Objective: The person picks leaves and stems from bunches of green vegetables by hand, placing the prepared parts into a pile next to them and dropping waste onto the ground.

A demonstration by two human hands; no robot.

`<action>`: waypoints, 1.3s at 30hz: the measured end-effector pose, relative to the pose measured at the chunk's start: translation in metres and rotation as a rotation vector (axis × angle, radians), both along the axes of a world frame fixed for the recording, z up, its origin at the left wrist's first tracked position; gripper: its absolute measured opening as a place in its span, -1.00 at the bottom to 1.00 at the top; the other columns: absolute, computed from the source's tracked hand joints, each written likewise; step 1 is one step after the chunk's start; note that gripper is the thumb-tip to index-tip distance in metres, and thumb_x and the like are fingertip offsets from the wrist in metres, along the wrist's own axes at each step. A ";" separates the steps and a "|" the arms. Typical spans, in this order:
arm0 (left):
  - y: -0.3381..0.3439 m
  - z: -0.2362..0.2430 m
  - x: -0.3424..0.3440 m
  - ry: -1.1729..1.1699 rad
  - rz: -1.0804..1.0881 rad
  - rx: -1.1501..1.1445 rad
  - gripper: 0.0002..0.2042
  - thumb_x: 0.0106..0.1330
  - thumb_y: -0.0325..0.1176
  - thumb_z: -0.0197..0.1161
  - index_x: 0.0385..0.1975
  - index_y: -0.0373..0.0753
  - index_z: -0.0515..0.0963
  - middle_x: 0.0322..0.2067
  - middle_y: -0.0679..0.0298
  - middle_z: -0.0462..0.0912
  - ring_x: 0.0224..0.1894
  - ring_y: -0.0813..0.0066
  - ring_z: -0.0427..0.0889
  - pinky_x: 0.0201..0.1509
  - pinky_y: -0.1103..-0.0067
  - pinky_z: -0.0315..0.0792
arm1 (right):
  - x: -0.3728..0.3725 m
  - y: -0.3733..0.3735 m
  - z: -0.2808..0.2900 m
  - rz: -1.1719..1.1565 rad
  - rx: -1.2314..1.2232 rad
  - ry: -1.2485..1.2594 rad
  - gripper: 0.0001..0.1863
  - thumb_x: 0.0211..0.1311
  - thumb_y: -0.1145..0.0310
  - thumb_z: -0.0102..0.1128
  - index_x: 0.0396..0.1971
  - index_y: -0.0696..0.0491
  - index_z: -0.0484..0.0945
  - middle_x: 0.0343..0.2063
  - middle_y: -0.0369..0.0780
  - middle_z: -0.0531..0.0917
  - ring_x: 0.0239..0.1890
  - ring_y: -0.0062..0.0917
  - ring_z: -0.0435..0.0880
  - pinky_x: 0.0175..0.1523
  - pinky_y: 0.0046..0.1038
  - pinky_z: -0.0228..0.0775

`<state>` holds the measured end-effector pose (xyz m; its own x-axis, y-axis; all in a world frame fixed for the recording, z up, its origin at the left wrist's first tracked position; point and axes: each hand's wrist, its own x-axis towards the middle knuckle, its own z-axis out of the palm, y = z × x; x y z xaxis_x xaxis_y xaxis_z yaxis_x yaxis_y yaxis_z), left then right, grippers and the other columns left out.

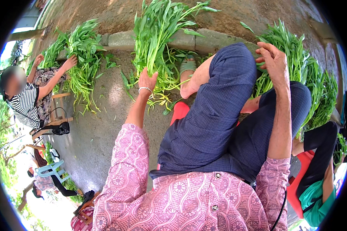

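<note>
My left hand (147,81), with a white bracelet at the wrist, is closed around the lower stems of a bunch of water spinach (158,36). Its long leaves point away from me. Beneath and beside the hand lie yellowish-green loose stems (164,94). My right hand (273,63) is raised by my right knee, fingers loosely bent and apart, with nothing visible in them. Just beyond it lies a large heap of water spinach (293,54), partly hidden by that hand and my leg.
A low stone kerb (121,40) runs across the far side, with bare soil beyond. At left, a seated person in a striped top (27,106) handles another green heap (83,57). A light blue plastic stool (52,169) stands behind. Another person in green (316,200) sits close at right.
</note>
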<state>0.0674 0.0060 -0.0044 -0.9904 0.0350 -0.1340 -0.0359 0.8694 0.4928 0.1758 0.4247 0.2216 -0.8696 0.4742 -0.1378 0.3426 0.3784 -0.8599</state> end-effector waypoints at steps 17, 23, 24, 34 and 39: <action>0.031 0.000 0.081 0.269 -0.401 -0.261 -0.85 -0.07 -0.49 0.16 -0.45 -0.22 0.54 -0.27 0.09 0.41 -0.09 0.13 0.38 -0.08 0.32 0.28 | -0.001 -0.004 0.001 0.014 0.020 -0.030 -0.67 0.23 0.30 0.02 -0.06 0.12 0.54 -0.33 -0.24 0.66 -0.45 -0.63 0.62 -0.38 -0.58 0.43; 0.051 -0.005 0.085 0.257 -0.461 -0.325 -0.93 0.00 -0.42 0.20 -0.50 -0.22 0.54 -0.38 0.12 0.44 -0.21 0.18 0.40 -0.12 0.36 0.28 | 0.001 -0.001 -0.001 0.009 0.026 -0.029 -0.66 0.23 0.29 0.02 -0.06 0.12 0.54 -0.34 -0.24 0.66 -0.44 -0.62 0.62 -0.37 -0.57 0.44; 0.052 -0.007 0.085 0.235 -0.448 -0.330 -0.93 0.01 -0.42 0.20 -0.50 -0.22 0.54 -0.39 0.12 0.44 -0.21 0.19 0.41 -0.12 0.37 0.29 | 0.001 -0.002 0.000 0.011 0.027 -0.030 -0.66 0.23 0.29 0.02 -0.06 0.12 0.54 -0.34 -0.24 0.66 -0.44 -0.62 0.62 -0.36 -0.57 0.44; 0.062 -0.021 0.082 0.157 -0.399 -0.296 -0.94 0.09 -0.43 0.16 -0.50 -0.26 0.50 -0.42 0.07 0.49 -0.36 0.12 0.60 -0.34 0.31 0.50 | 0.001 -0.001 -0.001 0.024 0.040 -0.042 -0.66 0.24 0.29 0.02 -0.05 0.12 0.54 -0.35 -0.23 0.66 -0.43 -0.61 0.63 -0.36 -0.56 0.45; 0.062 -0.027 0.083 0.075 -0.446 -0.337 -0.95 0.09 -0.44 0.16 -0.47 -0.25 0.50 -0.38 0.06 0.49 -0.33 0.11 0.60 -0.31 0.33 0.51 | 0.001 -0.001 -0.002 0.030 0.039 -0.037 -0.67 0.23 0.30 0.02 -0.06 0.12 0.54 -0.35 -0.24 0.66 -0.43 -0.61 0.63 -0.36 -0.56 0.46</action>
<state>0.1507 0.0681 -0.0312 -0.8968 0.4198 -0.1398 0.3956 0.9022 0.1718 0.1770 0.4241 0.2192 -0.8784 0.4533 -0.1517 0.3613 0.4220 -0.8315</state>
